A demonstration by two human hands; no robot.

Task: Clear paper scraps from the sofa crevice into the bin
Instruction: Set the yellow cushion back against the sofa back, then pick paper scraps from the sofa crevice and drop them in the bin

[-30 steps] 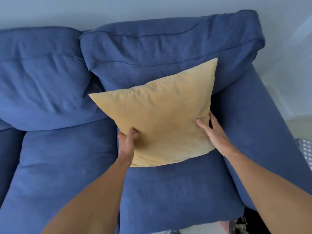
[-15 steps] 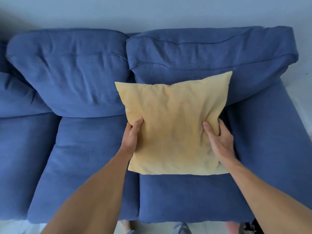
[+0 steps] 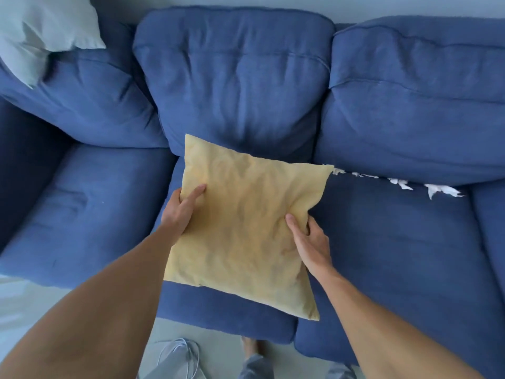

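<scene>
Sofa [image 3: 246, 77]: pillow [image 3: 246, 228] now over middle seat, moved left off the right seat since earlier. Left hand [image 3: 181, 212] and right hand [image 3: 310, 242] pinch pillow's side edges. Scraps [image 3: 396, 183] exposed in right-seat crevice, touching pillow's top-right corner; right seat open.

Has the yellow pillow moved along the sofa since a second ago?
Yes. The yellow pillow, held by the left hand and right hand, has shifted left, from the right-end back cushion to the middle cushion, uncovering paper scraps.
</scene>
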